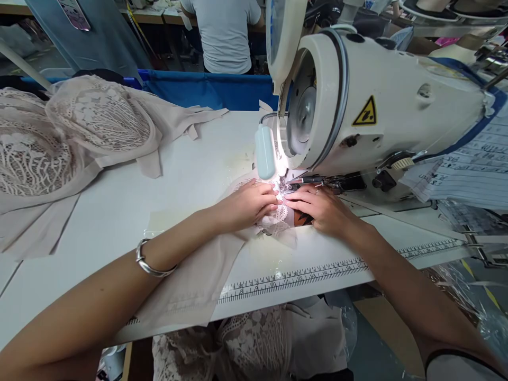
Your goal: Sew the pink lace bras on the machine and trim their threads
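My left hand (248,203) lies flat, fingers stretched forward and pressed on a beige lace piece (278,219) just left of the needle of a white sewing machine (381,106). My right hand (321,206) rests on the same lace from the right, fingers extended toward the presser foot (288,186). A beige fabric strip (198,286) runs from under my left forearm down over the table's front edge. A silver bangle (148,262) sits on my left wrist.
A heap of lace and beige cloth (79,137) lies on the white table (119,211) at the left. A small lamp (265,151) hangs by the needle. A printed ruler (317,272) runs along the front edge. Papers (472,164) sit right. A person in a white shirt (224,32) stands beyond.
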The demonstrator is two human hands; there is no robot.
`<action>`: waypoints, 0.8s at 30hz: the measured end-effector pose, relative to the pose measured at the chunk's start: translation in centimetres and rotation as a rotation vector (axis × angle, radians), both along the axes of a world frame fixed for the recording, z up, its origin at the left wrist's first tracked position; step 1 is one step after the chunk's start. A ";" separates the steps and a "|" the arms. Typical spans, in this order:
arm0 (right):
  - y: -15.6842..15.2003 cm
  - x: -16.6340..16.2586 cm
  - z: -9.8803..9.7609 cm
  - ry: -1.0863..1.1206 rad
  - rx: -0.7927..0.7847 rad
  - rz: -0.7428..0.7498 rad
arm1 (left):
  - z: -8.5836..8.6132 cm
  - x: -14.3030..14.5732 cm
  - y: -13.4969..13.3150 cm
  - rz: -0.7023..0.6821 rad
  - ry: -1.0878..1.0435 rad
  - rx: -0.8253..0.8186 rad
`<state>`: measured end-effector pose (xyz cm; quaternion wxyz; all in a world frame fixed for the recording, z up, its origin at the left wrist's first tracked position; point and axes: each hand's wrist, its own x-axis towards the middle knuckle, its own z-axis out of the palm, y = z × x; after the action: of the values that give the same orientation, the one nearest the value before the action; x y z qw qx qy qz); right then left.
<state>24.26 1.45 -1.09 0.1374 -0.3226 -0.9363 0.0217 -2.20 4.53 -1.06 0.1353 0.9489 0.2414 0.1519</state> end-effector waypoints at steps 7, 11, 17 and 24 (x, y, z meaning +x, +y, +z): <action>-0.2 -0.4 0.2 0.122 0.098 0.081 | 0.2 0.6 -1.3 -0.099 0.012 0.196; -0.3 -0.5 0.4 0.110 0.112 0.066 | 0.2 0.5 -1.1 -0.060 0.052 0.260; -0.3 -0.4 0.1 0.053 0.084 0.001 | 0.2 0.8 -1.4 0.021 0.091 0.310; -0.3 -0.5 -0.3 0.062 0.098 0.021 | 0.2 1.1 -1.6 0.008 0.047 0.247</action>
<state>23.74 1.15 -1.34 0.1817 -0.3048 -0.9348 -0.0129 -1.13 2.97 -0.90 0.0110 0.9607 0.2277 0.1586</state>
